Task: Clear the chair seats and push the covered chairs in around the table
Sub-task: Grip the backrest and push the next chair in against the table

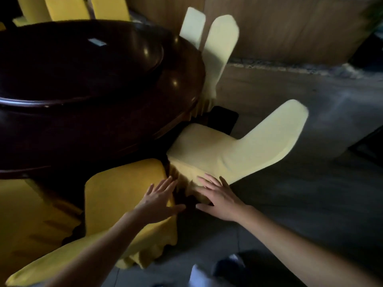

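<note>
A dark round wooden table [182,83] fills the upper left. A pale yellow covered chair [217,150] stands at its near right edge, seat bare, backrest leaning right. My right hand [219,197] lies flat with spread fingers on the front corner of that seat's skirt. A deeper yellow covered chair [124,193] sits just left of it, close to the table. My left hand [159,199] is open, fingers spread, touching this chair's right edge. A dark gap separates the two chairs between my hands.
Two more pale covered chairs [219,48] stand pushed in at the table's far right, and several yellow ones [68,7] at the far side. A small white card [97,42] lies on the table. Grey floor [310,193] opens to the right; a wood-panelled wall [290,23] runs behind.
</note>
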`<state>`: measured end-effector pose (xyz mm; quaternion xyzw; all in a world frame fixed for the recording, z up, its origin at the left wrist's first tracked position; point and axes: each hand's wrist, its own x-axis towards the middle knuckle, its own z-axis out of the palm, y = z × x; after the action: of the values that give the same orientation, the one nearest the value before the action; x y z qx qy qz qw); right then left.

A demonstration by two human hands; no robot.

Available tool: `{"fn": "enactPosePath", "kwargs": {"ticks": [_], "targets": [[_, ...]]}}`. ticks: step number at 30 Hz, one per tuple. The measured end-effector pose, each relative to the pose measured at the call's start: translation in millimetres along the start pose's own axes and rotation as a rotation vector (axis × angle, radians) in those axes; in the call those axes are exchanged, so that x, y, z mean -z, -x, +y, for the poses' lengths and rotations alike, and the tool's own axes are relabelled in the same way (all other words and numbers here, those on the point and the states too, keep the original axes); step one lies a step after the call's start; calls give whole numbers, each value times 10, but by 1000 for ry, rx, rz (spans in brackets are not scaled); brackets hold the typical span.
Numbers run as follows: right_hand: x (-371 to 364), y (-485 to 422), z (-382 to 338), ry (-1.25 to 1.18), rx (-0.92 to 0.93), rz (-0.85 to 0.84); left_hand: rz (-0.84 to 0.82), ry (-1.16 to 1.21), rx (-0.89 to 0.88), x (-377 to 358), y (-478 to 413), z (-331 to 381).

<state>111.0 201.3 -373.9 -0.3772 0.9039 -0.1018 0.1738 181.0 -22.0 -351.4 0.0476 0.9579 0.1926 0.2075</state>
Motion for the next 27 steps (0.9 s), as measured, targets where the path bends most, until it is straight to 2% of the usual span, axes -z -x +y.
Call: {"fn": "enactPosePath", "kwargs": {"ticks": [3,7,13,18,27], "targets": [[218,272,697,87,-59,121,102,-44,-37,11,-594,670],[574,688,1657,134,-217,239,126,-118,-110,38,-1425,1585],[851,1260,2794,152,-383,201,161,-46,-181,-115,-2261,2751],[1073,1330,3299,113,-398,210,81,-55,-202,-158,-2676,3214],[1581,650,4019,89,-330,237,93,47,-120,133,-3738,3623]]}}
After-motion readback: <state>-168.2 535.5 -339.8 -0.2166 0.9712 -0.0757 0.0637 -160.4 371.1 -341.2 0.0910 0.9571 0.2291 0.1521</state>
